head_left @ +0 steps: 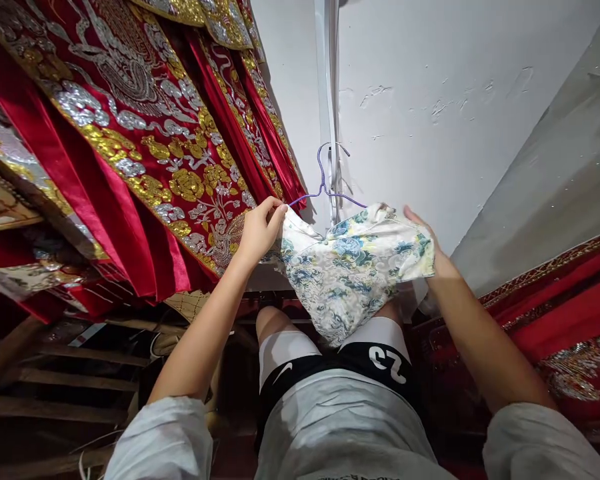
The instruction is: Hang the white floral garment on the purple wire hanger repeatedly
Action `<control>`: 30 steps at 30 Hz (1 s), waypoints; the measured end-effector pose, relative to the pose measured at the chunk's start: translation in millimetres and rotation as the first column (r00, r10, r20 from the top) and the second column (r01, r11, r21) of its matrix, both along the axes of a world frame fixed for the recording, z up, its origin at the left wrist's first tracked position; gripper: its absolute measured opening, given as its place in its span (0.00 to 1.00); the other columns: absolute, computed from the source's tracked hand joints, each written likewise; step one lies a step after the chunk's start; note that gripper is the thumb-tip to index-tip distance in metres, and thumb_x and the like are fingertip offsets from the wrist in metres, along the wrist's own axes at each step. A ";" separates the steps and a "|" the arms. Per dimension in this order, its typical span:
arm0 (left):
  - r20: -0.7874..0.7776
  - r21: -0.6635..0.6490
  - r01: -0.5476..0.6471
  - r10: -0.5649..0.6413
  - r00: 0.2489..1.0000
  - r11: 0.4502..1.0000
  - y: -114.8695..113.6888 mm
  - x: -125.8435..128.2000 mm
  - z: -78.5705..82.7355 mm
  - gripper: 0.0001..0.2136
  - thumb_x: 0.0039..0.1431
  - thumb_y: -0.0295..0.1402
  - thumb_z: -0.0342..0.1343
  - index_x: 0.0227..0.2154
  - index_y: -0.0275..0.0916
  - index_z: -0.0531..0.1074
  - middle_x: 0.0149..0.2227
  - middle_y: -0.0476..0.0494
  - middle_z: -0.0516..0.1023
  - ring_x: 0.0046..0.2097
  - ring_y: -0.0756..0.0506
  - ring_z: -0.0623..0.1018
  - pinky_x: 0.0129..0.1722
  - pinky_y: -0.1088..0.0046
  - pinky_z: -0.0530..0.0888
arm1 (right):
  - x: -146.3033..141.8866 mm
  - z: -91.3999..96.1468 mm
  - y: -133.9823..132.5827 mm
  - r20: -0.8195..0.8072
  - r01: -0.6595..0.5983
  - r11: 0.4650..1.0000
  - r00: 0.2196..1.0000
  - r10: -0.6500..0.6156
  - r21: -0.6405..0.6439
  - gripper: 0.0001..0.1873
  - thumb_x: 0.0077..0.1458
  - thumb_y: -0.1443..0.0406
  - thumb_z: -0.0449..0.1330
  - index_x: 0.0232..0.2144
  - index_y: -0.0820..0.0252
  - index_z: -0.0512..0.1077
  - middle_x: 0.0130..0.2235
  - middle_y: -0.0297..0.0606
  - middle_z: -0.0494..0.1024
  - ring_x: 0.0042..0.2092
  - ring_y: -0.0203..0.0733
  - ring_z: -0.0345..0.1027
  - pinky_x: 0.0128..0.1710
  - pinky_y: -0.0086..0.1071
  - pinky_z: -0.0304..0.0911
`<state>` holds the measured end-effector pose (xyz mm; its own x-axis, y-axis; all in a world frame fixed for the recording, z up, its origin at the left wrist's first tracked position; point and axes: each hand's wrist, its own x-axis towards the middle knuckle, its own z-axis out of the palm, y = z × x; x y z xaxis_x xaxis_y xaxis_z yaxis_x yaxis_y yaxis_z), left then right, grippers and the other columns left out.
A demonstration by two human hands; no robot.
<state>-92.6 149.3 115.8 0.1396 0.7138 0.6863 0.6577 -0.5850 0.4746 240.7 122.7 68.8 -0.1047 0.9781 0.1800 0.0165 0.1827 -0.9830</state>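
Observation:
A short-sleeved floral shirt [350, 260], white with blue and yellow flowers, hangs in front of my legs on a purple wire hanger [323, 190]. The hanger's hook points up by the wall, and its arms run into the garment's shoulders. With thumb and fingers pinched together, my left hand [264, 230] grips the shirt at its left shoulder. On the other side, my right hand [425, 237] is at the right sleeve, with most of its fingers behind the cloth. One fingertip shows above the sleeve; whether it grips the fabric is hidden.
Red costumes [180, 147] with gold and silver embroidery hang on the left. Another red embroidered cloth [580, 320] is at the right. A white wall [430, 87] with peeling spots and a vertical pipe [325, 73] stands ahead. Wooden slats [75, 380] lie low on the left.

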 end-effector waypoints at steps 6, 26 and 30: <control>-0.165 0.021 -0.004 0.008 0.986 1.000 8.7 11.3 13.7 0.14 0.70 0.41 0.50 0.31 0.40 0.71 0.30 0.44 0.73 0.35 0.43 0.71 0.39 0.66 0.67 | 25.3 8.7 -18.3 -0.002 0.169 0.984 0.986 -0.169 0.054 0.33 0.46 0.39 0.65 0.43 0.56 0.80 0.36 0.47 0.84 0.44 0.64 0.79 0.43 0.52 0.72; 0.355 -0.184 0.675 -0.592 0.724 0.715 -10.6 4.2 -12.7 0.17 0.50 0.45 0.70 0.20 0.38 0.72 0.23 0.50 0.68 0.29 0.48 0.68 0.32 0.70 0.66 | -34.5 25.4 -53.9 0.372 -0.509 0.860 0.804 0.464 0.027 0.41 0.50 0.47 0.69 0.63 0.53 0.67 0.62 0.47 0.72 0.63 0.58 0.67 0.61 0.49 0.65; 0.372 -0.281 0.856 -0.772 0.515 0.435 -30.0 24.5 -17.2 0.17 0.44 0.42 0.74 0.17 0.38 0.73 0.21 0.50 0.67 0.29 0.47 0.67 0.32 0.67 0.65 | -50.8 -18.6 -34.9 0.660 -0.373 0.877 0.746 0.089 0.303 0.55 0.51 0.57 0.69 0.74 0.46 0.45 0.75 0.46 0.47 0.74 0.62 0.46 0.69 0.58 0.52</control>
<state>-68.1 119.3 98.6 0.7203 0.5203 0.4587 -0.1359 -0.5426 0.8289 189.8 87.8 50.2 -0.5426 0.7633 0.3508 0.4869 0.6261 -0.6091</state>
